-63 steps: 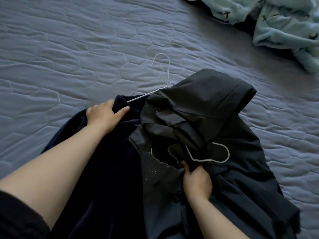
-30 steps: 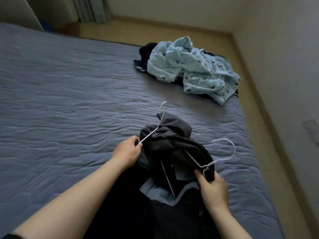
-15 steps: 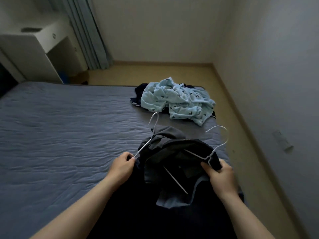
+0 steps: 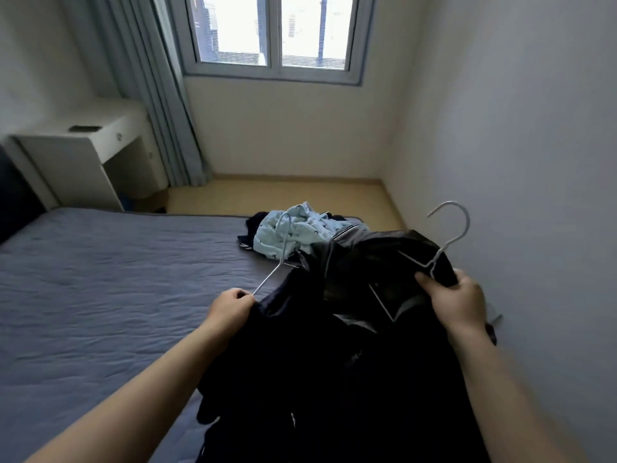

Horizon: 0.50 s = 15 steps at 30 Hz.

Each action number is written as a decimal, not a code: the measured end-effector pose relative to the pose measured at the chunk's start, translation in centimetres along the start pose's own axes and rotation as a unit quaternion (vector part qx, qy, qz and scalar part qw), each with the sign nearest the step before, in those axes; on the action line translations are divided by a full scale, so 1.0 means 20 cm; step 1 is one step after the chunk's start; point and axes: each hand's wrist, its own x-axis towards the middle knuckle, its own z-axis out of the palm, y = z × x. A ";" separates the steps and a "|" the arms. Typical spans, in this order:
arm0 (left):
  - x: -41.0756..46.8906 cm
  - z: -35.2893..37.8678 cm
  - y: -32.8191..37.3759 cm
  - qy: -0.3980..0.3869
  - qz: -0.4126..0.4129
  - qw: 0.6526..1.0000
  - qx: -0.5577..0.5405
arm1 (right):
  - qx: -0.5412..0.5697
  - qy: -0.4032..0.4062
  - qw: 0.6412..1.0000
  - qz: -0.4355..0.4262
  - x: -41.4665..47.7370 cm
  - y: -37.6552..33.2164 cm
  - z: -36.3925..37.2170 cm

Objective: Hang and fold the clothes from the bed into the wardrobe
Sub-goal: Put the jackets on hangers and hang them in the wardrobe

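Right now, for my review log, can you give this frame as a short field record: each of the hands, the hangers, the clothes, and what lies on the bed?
left hand: pinches the wire arm of the left hanger
right hand: grips the right hanger at its neck, with dark cloth
held clothes: dark clothes bunched between the hands, hanging down in front of the person
bed: grey quilted cover
left on bed: light blue garment heaped on dark pieces at the far corner
wardrobe: not in view

Open bedspread (image 4: pixel 100 282) left; wall (image 4: pixel 534 162) right
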 end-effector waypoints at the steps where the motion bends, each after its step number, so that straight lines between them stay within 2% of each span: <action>1: -0.04 0.01 0.04 0.000 0.008 1.000 -0.022 | 0.005 0.001 1.000 -0.006 -0.01 -0.02 -0.03; 7: -0.26 -0.06 0.37 -0.005 0.090 0.989 -0.118 | 0.039 0.028 0.999 -0.010 -0.05 -0.08 -0.21; 10: -0.36 -0.18 0.46 -0.038 0.114 0.977 -0.176 | 0.041 0.040 0.998 -0.016 -0.06 -0.11 -0.26; 12: -0.36 -0.25 0.50 -0.069 0.112 0.982 -0.136 | 0.041 0.035 0.998 -0.023 -0.06 -0.16 -0.27; 15: -0.31 -0.22 0.58 -0.091 0.089 0.992 0.023 | 0.059 0.041 0.997 -0.030 -0.06 -0.25 -0.28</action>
